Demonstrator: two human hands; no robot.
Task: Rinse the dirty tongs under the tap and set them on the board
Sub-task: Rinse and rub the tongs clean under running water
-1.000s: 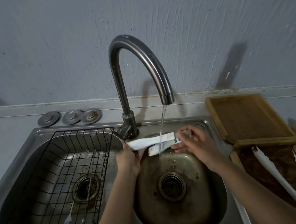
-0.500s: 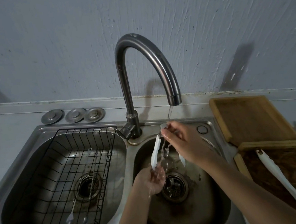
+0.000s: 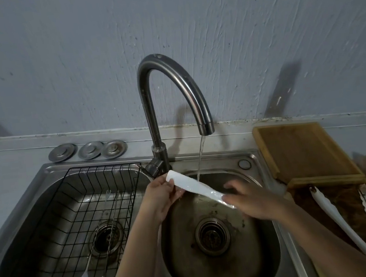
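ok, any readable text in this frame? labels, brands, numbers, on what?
None readable.
Tongs under the tap: plain white, no marking visible.
Wooden board: no print.
Three metal sink plugs: possible embossing, too small to read.
Tongs on the right counter: dark specks, not legible as text.

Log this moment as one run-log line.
phase: rinsing | tongs: under tap stream, over right basin | left hand: holds one end | right hand: holds other end | board: not yet reached

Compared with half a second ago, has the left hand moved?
Yes. The left hand rose from near the drain to beside the tap base.
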